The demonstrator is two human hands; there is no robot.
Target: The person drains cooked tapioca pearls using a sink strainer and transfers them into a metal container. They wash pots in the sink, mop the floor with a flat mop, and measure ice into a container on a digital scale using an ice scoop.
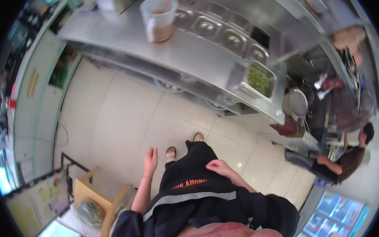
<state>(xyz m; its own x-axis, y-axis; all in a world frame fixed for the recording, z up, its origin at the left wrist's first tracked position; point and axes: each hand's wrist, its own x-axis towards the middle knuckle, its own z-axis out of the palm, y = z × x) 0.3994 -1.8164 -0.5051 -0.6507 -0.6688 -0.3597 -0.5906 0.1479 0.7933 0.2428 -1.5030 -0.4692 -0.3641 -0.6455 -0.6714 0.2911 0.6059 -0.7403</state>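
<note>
My left hand [151,159] hangs in the air over the tiled floor, its fingers loosely curled together with nothing visible in them. In front of my dark apron [195,166] is my right hand [220,167], fingers also curled in and no object showing. Neither hand touches the steel counter [193,60] ahead. On that counter stands a clear measuring jug [158,19] with brownish contents and a red handle sticking out. A steel pan of chopped greens [260,80] sits at the counter's right end.
Several lidded steel containers [233,38] are set into the counter. At the right, a person [347,165] stands near a strainer [298,102] and pots. A wooden chair [90,199] with a bagged bundle is behind me at left. Pale tiled floor [125,101] lies between me and the counter.
</note>
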